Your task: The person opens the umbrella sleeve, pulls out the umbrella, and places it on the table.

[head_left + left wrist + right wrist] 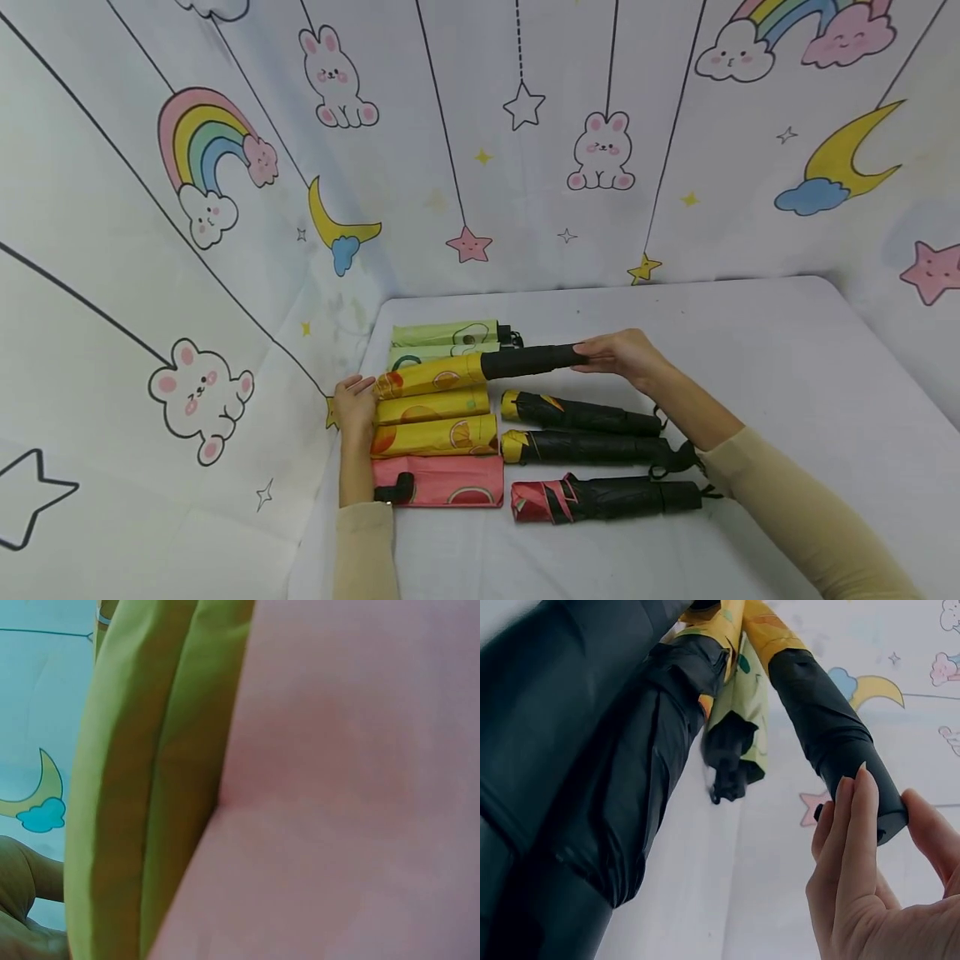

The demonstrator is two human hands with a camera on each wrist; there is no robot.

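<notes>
My right hand (618, 357) pinches the black end of a folded umbrella (528, 361), thumb on one side and straight fingers on the other. The umbrella's far part sits inside a yellow fruit-print sleeve (431, 377), held tilted with the black end higher. At the sleeve's left end, my left hand (355, 406) holds it with the fingertips. Only part of that hand (30, 896) shows in the left wrist view, beside the large, close sleeve (161, 765). The right wrist view has the umbrella's black end (855, 776) between thumb and fingers.
Two green sleeved umbrellas (446, 335) lie at the back. In front are two yellow sleeves (435, 436) and a red sleeve (468, 471). Right of them lie two black-and-yellow folded umbrellas (592, 447) and a black-and-red one (615, 498). Printed curtains (517, 183) border the white table (787, 375).
</notes>
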